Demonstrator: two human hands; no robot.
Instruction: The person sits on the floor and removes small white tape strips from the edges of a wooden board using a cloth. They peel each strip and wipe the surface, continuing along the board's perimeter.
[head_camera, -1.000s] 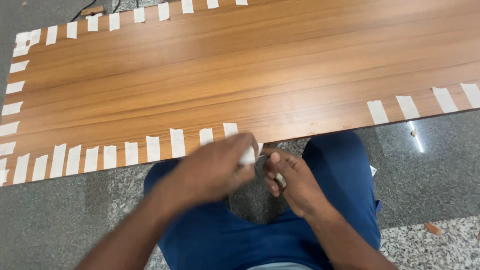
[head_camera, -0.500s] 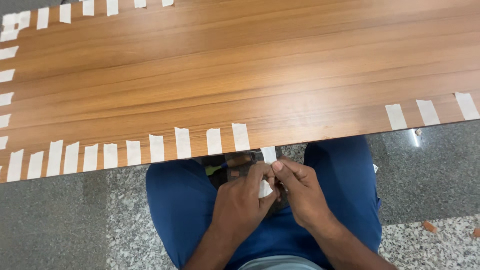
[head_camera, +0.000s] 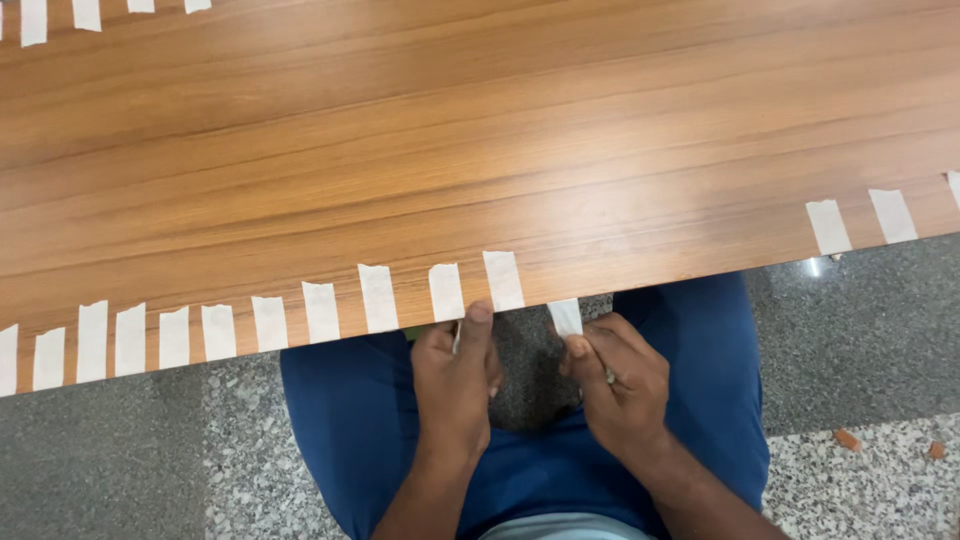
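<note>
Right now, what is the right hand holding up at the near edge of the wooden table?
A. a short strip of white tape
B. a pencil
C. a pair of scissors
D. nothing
A: the right hand pinches a short white tape strip at the table edge.

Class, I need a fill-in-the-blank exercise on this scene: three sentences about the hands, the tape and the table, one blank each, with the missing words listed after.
1. The right hand holds a short strip of white tape at the near edge of the ____ table.
2. The row of tape strips along that edge is coloured ____.
3. The left hand has its thumb against the table's ____.

Missing words: wooden; white; edge
</note>
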